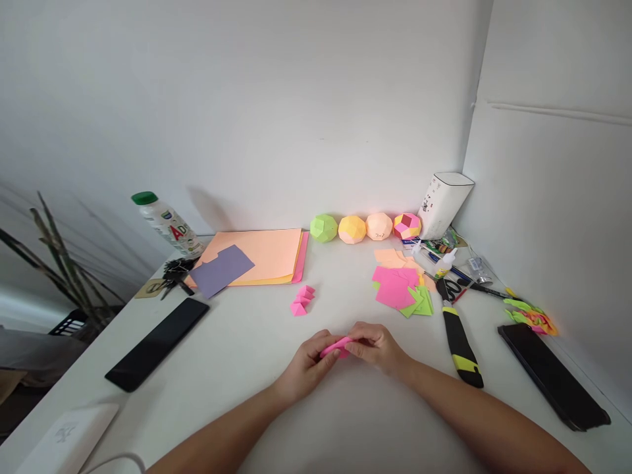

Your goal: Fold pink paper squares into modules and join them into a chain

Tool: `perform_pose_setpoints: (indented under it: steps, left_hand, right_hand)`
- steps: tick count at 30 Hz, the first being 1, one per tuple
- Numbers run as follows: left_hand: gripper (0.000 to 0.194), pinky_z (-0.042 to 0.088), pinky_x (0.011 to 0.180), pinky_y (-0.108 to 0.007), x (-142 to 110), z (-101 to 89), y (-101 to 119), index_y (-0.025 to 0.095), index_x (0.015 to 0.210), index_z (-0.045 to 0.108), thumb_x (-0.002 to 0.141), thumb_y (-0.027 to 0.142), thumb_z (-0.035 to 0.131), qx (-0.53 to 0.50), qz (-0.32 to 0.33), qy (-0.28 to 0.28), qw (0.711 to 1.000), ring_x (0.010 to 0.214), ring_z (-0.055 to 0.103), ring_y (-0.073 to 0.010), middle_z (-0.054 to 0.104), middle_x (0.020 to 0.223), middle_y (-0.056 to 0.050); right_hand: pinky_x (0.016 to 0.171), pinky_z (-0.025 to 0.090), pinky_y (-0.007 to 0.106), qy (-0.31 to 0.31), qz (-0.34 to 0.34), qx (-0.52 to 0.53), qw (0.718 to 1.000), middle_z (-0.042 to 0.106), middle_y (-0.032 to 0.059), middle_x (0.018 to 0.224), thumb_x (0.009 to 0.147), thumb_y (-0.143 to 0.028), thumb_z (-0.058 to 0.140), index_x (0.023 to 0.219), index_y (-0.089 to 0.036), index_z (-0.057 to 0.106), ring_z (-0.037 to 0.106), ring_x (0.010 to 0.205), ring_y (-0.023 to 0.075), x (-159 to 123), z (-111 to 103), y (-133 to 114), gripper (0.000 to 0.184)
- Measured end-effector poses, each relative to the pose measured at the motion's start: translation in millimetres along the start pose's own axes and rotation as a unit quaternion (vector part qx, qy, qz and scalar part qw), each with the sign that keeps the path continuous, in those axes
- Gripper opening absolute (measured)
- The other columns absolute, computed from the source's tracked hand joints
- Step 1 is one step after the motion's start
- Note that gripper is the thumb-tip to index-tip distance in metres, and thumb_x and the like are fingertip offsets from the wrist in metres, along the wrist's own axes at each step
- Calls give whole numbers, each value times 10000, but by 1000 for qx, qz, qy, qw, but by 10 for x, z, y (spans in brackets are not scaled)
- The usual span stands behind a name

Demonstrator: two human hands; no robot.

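Note:
Between both hands, just above the white table, is a folded piece of pink paper (340, 346). My left hand (310, 363) pinches its left end between thumb and fingers. On the other end, my right hand (376, 347) is closed with its thumb and fingertips against the paper. The fingers hide much of the piece, so its full shape cannot be made out. Beyond my left hand stand several small folded pink paper units (302, 301) in a short row. To the right lies a loose pile of pink paper squares (395, 286), with green pieces (419, 303) partly beneath.
Faceted paper balls (352, 229) line the wall. At right lie a black-and-yellow cutter (461, 345), a glue bottle (445, 263) and a black phone (553, 375). Coloured sheets (257, 253), purple paper (224, 270), a bottle (170, 224) and a dark slab (158, 343) are left.

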State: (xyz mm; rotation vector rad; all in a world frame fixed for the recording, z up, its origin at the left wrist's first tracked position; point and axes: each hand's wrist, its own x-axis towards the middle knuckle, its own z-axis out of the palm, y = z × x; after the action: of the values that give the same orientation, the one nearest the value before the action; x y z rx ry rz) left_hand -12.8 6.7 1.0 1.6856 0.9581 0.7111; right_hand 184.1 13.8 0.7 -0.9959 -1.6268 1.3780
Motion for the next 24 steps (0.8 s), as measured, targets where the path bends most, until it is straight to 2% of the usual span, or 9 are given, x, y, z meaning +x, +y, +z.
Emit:
perform_pose_setpoints:
  steps: [4, 9, 12, 24]
  left_hand:
    - [328, 406, 643, -267, -3, 4, 2, 236, 1055, 673, 901, 399, 434, -1, -7, 3, 1000, 680, 474, -152, 504, 746, -16]
    - [322, 412, 650, -272, -2, 11, 2, 227, 1028, 680, 895, 397, 442, 2, -11, 5, 1000, 675, 480, -153, 526, 753, -21]
    - [324, 415, 655, -275, -3, 19, -8, 219, 1019, 679, 897, 396, 436, 7, -6, 4, 1000, 680, 484, -155, 535, 760, -26]
    - [322, 390, 612, -260, -4, 26, 28, 207, 947, 684, 891, 397, 431, 30, -4, -5, 1000, 641, 458, -151, 490, 691, -11]
  right_hand:
    - [555, 405, 239, 8, 36, 22, 999, 551, -2, 691, 775, -366, 651, 787, -167, 649, 482, 602, 111, -6, 14, 21, 199]
    - [599, 443, 258, 15, 43, 37, 998, 595, 14, 772, 755, -362, 668, 920, -182, 628, 538, 656, 129, -7, 22, 78, 248]
    - [642, 455, 276, 6, 25, 24, 999, 604, 27, 775, 779, -367, 644, 880, -175, 663, 554, 698, 146, -1, 19, 51, 218]
    - [597, 427, 256, 14, 25, 21, 999, 590, 19, 734, 750, -341, 668, 744, -169, 659, 526, 665, 137, 34, 13, 10, 172]
